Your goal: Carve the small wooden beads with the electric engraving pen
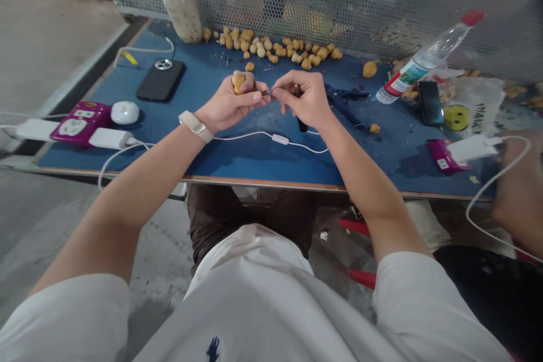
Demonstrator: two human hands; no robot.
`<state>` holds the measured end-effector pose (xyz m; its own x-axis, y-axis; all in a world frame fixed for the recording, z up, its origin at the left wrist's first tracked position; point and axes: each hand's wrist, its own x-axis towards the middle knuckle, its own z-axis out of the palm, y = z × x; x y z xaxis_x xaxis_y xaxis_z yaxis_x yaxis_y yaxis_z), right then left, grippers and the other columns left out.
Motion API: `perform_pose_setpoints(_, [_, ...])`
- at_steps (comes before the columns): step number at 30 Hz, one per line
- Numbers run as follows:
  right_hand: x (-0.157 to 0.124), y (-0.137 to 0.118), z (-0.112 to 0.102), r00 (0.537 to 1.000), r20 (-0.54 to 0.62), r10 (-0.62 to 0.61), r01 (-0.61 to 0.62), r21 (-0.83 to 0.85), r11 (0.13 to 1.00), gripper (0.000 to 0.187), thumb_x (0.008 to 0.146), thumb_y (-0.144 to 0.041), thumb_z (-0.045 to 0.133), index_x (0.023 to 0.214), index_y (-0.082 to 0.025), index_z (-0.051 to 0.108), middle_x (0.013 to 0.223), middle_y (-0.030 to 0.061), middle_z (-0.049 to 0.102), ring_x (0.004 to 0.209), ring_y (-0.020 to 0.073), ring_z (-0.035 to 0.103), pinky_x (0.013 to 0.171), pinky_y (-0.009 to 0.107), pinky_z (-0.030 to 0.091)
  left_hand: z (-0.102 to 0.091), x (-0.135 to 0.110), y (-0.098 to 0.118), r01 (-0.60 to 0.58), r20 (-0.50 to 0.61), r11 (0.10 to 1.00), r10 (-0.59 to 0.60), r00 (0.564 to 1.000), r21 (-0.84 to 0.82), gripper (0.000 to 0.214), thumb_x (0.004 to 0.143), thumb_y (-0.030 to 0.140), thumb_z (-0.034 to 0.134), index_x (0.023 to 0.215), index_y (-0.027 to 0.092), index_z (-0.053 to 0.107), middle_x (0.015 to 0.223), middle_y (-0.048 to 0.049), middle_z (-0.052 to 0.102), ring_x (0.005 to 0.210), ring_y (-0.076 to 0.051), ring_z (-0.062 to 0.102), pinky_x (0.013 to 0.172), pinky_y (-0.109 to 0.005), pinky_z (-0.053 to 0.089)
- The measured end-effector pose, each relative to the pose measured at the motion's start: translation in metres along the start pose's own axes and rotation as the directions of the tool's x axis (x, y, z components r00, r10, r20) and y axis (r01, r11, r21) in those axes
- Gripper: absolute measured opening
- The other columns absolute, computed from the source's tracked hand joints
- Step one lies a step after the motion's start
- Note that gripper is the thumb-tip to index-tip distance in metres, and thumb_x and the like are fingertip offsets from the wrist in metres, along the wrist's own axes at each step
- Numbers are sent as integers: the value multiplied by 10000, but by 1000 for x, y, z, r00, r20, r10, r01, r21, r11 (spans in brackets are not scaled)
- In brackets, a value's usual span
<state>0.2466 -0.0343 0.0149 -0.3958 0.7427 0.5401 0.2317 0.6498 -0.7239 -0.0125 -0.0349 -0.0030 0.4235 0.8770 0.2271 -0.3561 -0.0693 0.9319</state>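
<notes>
Head view: tool points left at gourd.

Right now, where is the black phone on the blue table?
The black phone lies left of the left hand, just behind the round white case, in the head view.

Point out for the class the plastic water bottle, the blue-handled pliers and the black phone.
plastic water bottle (432,51), head view, clear upper body
blue-handled pliers (343,106), head view, handle
black phone (159,87), head view, back of case
</notes>
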Motion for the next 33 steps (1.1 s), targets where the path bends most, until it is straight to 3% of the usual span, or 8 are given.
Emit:
perform_pose_setpoints(3, [-1, -7, -4, 999, 31, 21, -21, 2, 1000, 699, 1040, -1013, 905, 995, -334, 746, 772, -15, 727, 711, 240, 767, 785, 449, 800, 2, 0, -2, 45, -8, 999, -45, 999, -7, 851, 841, 372, 1272, 902, 266, 429, 1061, 23, 883, 1099, -238, 979, 1076, -400, 834])
perform_pose_setpoints(6, [-3, -10, -7, 998, 59, 1, -2, 8, 1000, 681, 1045, -986, 924, 990, -326, 766, 809, 6, 764, 756, 256, 797, 807, 477, 810, 2, 0, -5, 65, 25, 998, -64, 998, -17, 906, 739, 424, 1322, 910, 268, 446, 1022, 38, 883, 1019, -231, 981, 1016, -377, 843])
perform_pose_setpoints(12, [-6, -6, -5, 997, 72, -36, 34, 40, 999, 616, 1091, -897, 945, 1005, -307, 787, 852, 14, 828, 775, 241, 833, 818, 434, 817, -1, 0, -5, 73, 45, 997, -72, 996, -23, 986, 597, 518, 1369, 920, 277, 469, 985, 49, 879, 939, -225, 963, 987, -373, 849])
perform_pose_setpoints(17, [-6, -9, -3, 995, 80, -65, 60, 67, 996, 613, 1107, -899, 927, 998, -309, 801, 893, 26, 874, 785, 237, 850, 828, 426, 833, -1, -1, -5, 54, 68, 998, -54, 996, -10, 982, 609, 558, 1362, 887, 279, 463, 916, 39, 825, 950, -237, 945, 961, -394, 831])
perform_pose_setpoints(25, [-7, -21, 1, 994, 111, 20, -22, 20, 1000, 646, 1060, -931, 961, 1003, -318, 767, 897, 36, 873, 858, 271, 891, 880, 474, 854, 3, -2, -6, 67, 33, 998, -68, 997, 16, 1022, 637, 563, 1354, 854, 283, 395, 826, 42, 716, 951, -259, 918, 951, -436, 801])
perform_pose_setpoints(28, [-7, -16, 3, 994, 105, 16, -17, 13, 1000, 649, 1080, -950, 925, 1042, -318, 777, 904, 30, 870, 860, 264, 892, 874, 463, 859, 4, -1, -9, 69, -12, 998, -69, 998, 9, 968, 720, 548, 1313, 861, 282, 393, 848, 34, 679, 1062, -293, 925, 990, -468, 772])
perform_pose_setpoints(33, [-5, -1, -2, 999, -14, -39, 38, -77, 996, 653, 1158, -956, 815, 1065, -309, 799, 928, 24, 838, 871, 262, 890, 896, 481, 854, 3, 6, -7, -111, -69, 993, 114, 991, 51, 911, 766, 525, 1264, 859, 285, 391, 1015, -2, 756, 1202, -257, 804, 1174, -495, 654])
